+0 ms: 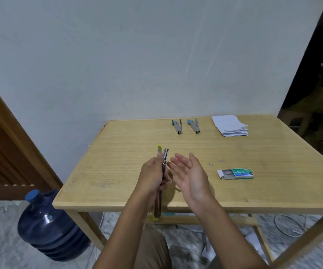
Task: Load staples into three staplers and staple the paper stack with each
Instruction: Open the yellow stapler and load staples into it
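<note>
A dark blue water jug (pixel 48 226) with a lighter blue cap stands on the floor by the desk's near left leg, with a brown wooden door (pixel 3 144) behind it. The pale wooden desk (pixel 118 171) stands against a light wall.

Above the middle of the near edge, the left hand (pixel 152 175) grips the yellow stapler (pixel 165 154), fingers curled round its middle. The stapler is swung open and held nearly upright. Its yellow tip and metal arm rise above the fingers, and its lower end hangs down past the desk edge. It is off the desk surface.

Just beside it, the right hand (pixel 189 171) holds nothing. Its palm is turned up and its fingers are spread and relaxed, with the fingertips close to the stapler.

On the far side of the desk, near the wall, lie the left blue stapler (pixel 177 126) and the right blue stapler (pixel 194 126), side by side but apart, both partly open. To their right, near the far right corner, lies the paper stack (pixel 230 126), its sheets unevenly fanned.

Nearer, right of the right hand, two small staple bits (pixel 211 163) lie loose on the desk. Just beyond them lies the green staple box (pixel 236 173), its tray slid partly out to the left, showing grey staples inside.
</note>
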The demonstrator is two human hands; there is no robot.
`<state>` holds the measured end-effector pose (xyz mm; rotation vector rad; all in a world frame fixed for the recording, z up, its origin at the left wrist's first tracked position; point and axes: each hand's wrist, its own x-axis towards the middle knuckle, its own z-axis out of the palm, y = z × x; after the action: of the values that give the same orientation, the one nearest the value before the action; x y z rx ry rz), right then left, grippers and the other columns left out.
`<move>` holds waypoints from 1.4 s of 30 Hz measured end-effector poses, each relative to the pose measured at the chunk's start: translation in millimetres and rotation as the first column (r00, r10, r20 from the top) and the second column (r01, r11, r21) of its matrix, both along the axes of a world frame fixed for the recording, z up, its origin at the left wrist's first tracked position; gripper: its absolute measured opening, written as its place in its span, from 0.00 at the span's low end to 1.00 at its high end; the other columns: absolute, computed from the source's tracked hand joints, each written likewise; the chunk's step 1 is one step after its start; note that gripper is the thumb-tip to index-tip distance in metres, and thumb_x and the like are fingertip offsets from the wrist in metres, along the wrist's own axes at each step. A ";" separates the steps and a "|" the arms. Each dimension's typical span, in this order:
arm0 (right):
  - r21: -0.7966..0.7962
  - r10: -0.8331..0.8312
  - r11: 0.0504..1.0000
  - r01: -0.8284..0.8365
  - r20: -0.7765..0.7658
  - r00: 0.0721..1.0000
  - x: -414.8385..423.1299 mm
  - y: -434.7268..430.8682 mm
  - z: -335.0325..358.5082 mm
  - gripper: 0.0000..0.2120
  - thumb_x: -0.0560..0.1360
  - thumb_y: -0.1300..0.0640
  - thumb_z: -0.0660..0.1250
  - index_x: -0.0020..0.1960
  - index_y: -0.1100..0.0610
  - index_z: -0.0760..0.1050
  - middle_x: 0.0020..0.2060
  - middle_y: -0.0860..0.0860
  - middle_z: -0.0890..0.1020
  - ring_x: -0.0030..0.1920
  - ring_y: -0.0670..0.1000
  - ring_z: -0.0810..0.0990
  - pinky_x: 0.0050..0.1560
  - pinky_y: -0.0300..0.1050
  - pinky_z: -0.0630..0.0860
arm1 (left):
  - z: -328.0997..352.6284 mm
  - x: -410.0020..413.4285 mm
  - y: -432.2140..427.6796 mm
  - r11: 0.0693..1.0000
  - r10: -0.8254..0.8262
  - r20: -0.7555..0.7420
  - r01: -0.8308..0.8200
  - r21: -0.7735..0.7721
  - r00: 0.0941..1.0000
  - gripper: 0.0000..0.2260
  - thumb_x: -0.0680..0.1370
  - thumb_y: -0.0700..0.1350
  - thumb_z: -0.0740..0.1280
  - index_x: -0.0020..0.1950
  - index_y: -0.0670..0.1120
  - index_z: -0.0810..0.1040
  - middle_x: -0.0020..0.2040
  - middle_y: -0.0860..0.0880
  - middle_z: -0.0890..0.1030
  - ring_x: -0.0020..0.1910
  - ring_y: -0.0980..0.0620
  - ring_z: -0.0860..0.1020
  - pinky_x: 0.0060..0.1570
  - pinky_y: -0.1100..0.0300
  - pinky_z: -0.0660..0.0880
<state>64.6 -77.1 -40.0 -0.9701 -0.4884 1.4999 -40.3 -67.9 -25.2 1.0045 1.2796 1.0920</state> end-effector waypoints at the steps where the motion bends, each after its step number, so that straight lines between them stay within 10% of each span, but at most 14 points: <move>1: -0.049 0.016 0.999 -0.020 -0.092 0.996 -0.6 2.1 0.2 0.20 0.84 0.47 0.54 0.59 0.60 0.79 0.57 0.58 0.83 0.59 0.54 0.81 0.64 0.53 0.75 | -1.2 0.6 0.2 0.999 0.005 -0.123 0.001 0.048 0.992 0.18 0.83 0.54 0.57 0.40 0.44 0.73 0.28 0.50 0.73 0.23 0.56 0.69 0.22 0.63 0.65; 4: -0.157 0.062 0.981 -0.111 -0.288 0.956 -6.5 5.7 1.4 0.21 0.84 0.49 0.53 0.63 0.60 0.78 0.60 0.58 0.81 0.60 0.56 0.80 0.58 0.49 0.74 | -5.1 2.9 1.1 0.967 0.032 -0.591 0.125 0.222 0.806 0.16 0.83 0.54 0.57 0.46 0.46 0.78 0.37 0.49 0.81 0.35 0.51 0.80 0.35 0.54 0.76; 8: -0.266 0.015 0.951 -0.156 -0.464 0.886 -12.6 4.4 2.5 0.17 0.83 0.52 0.54 0.54 0.58 0.80 0.51 0.55 0.84 0.58 0.55 0.81 0.60 0.51 0.74 | 0.1 11.7 1.3 0.946 0.102 -0.920 0.249 0.207 0.377 0.15 0.83 0.54 0.54 0.54 0.47 0.75 0.49 0.46 0.82 0.48 0.43 0.78 0.39 0.55 0.68; 12: -0.315 -0.103 0.945 -0.094 -0.554 0.826 -16.4 4.8 -3.4 0.19 0.84 0.53 0.53 0.45 0.59 0.79 0.32 0.55 0.85 0.32 0.53 0.85 0.43 0.48 0.76 | 8.7 14.1 4.9 0.933 0.127 -0.941 0.285 0.221 0.313 0.15 0.83 0.56 0.53 0.50 0.46 0.73 0.45 0.45 0.81 0.42 0.43 0.76 0.36 0.55 0.67; 17: -0.339 -0.168 0.940 -0.034 -0.549 0.819 -18.9 6.2 -7.2 0.15 0.83 0.56 0.56 0.44 0.59 0.77 0.35 0.52 0.82 0.36 0.51 0.80 0.41 0.45 0.75 | 9.2 15.5 10.9 0.922 0.120 -0.933 0.309 0.231 0.340 0.16 0.83 0.57 0.55 0.51 0.47 0.75 0.43 0.47 0.82 0.44 0.44 0.79 0.38 0.54 0.74; 21: -0.267 -0.189 0.963 0.024 -0.614 0.766 -11.2 6.5 -3.4 0.13 0.81 0.65 0.52 0.51 0.60 0.76 0.40 0.58 0.83 0.39 0.55 0.83 0.46 0.49 0.81 | 12.8 8.3 19.3 0.942 -0.055 -0.709 0.271 0.196 0.703 0.16 0.82 0.57 0.58 0.47 0.46 0.77 0.31 0.51 0.79 0.30 0.51 0.78 0.28 0.62 0.74; 25: -0.093 -0.226 0.973 0.209 -0.533 0.815 14.5 7.2 4.4 0.13 0.80 0.72 0.50 0.57 0.62 0.70 0.51 0.63 0.81 0.54 0.59 0.83 0.63 0.54 0.76 | 11.4 2.8 17.1 0.981 -0.187 -0.172 0.193 0.015 0.967 0.19 0.82 0.60 0.58 0.48 0.44 0.75 0.28 0.48 0.71 0.22 0.54 0.65 0.22 0.65 0.60; 29: 0.204 -0.224 0.959 0.198 0.118 0.967 50.0 21.5 13.1 0.15 0.80 0.72 0.49 0.49 0.59 0.71 0.47 0.58 0.82 0.51 0.54 0.84 0.58 0.44 0.77 | -1.6 8.2 16.8 0.966 -0.201 0.254 0.235 -0.112 0.946 0.17 0.81 0.60 0.58 0.48 0.46 0.71 0.26 0.49 0.66 0.26 0.54 0.61 0.18 0.66 0.55; 33: 0.251 -0.106 0.952 -0.173 0.806 0.583 86.4 47.2 6.4 0.18 0.78 0.70 0.49 0.43 0.54 0.72 0.44 0.53 0.80 0.50 0.56 0.82 0.52 0.49 0.75 | -15.2 22.0 21.8 0.947 -0.188 0.509 0.293 -0.133 0.840 0.15 0.82 0.57 0.59 0.45 0.47 0.72 0.26 0.50 0.64 0.23 0.56 0.64 0.16 0.68 0.54; 37: 0.016 0.063 0.945 -0.326 0.971 0.230 111.6 63.5 -1.4 0.16 0.78 0.66 0.51 0.44 0.50 0.72 0.43 0.50 0.79 0.47 0.57 0.79 0.46 0.49 0.75 | -26.8 33.7 26.2 0.935 -0.146 0.673 0.323 -0.144 0.725 0.15 0.82 0.54 0.58 0.43 0.45 0.72 0.26 0.49 0.64 0.22 0.55 0.64 0.16 0.68 0.54; 42: -0.145 0.166 0.914 -0.380 0.986 0.023 121.6 73.2 3.6 0.15 0.80 0.64 0.52 0.49 0.50 0.74 0.50 0.49 0.80 0.46 0.46 0.78 0.51 0.50 0.76 | -29.9 30.9 30.5 0.933 -0.136 0.736 0.337 -0.131 0.663 0.15 0.81 0.54 0.59 0.42 0.45 0.74 0.26 0.49 0.64 0.22 0.56 0.63 0.17 0.68 0.55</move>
<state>186.2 -4.0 -36.4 -1.8058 -1.9218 0.7775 -9.4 -37.5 -55.1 0.4322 0.5873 0.9347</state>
